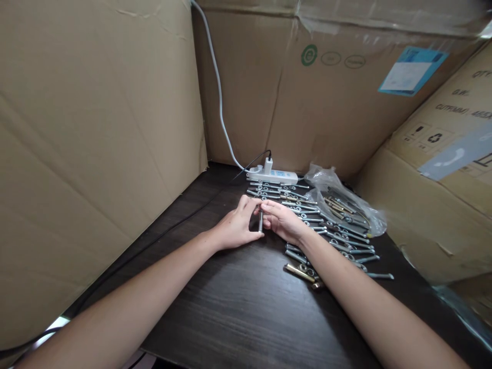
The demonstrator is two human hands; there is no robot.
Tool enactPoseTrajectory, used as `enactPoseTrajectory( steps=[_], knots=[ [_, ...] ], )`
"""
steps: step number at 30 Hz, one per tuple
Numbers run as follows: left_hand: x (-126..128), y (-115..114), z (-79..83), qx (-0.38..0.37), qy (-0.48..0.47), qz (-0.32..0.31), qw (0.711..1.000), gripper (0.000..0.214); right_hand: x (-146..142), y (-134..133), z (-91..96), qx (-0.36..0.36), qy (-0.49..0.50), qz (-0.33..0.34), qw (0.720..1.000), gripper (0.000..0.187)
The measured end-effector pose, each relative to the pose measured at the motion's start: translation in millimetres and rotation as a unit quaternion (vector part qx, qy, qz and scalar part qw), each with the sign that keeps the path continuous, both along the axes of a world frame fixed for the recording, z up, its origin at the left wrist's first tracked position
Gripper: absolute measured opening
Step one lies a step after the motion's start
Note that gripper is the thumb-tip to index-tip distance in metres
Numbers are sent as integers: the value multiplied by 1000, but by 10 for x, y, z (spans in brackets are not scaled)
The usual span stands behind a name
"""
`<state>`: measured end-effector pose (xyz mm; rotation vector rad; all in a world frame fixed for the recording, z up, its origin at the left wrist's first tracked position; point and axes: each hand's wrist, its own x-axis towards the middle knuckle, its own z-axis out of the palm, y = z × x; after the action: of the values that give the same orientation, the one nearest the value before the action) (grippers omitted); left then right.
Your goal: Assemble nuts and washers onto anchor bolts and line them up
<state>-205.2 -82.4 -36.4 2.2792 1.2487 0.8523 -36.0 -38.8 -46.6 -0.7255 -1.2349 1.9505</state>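
Above the dark table, a silver metal bolt stands roughly upright between my hands. My left hand holds it lengthwise, thumb at the lower end and index finger near the upper end. The fingertips of my right hand are pinched together at the bolt's upper end. Whether a nut or washer sits between those fingertips is hidden. Around and beyond my right hand lie rows of silver bolts with loose nuts and washers. A brass-coloured bolt lies close to my right forearm.
A clear plastic bag with brass-coloured bolts lies at the back right. Behind the rows is a white power strip with a plug and white cord. A black cable crosses the table's left side. Cardboard boxes wall in the back and sides.
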Motion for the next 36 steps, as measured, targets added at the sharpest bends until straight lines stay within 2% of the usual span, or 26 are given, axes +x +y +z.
enactPoseTrajectory(
  steps=[9,16,25,36],
  knots=[
    [1,0,6,-7,-8,1,1000,71,-5,18,-7,-32,22,-2,999,17],
    [1,-2,1,-1,-7,1,1000,73,-8,0,-7,0,1,0,1000,18],
    [2,-5,16,-6,-16,-2,1000,71,-19,-3,16,-26,10,-15,1000,20],
    [20,-18,10,-15,6,0,1000,73,-11,-9,1,3,-7,-4,1000,22]
  ],
)
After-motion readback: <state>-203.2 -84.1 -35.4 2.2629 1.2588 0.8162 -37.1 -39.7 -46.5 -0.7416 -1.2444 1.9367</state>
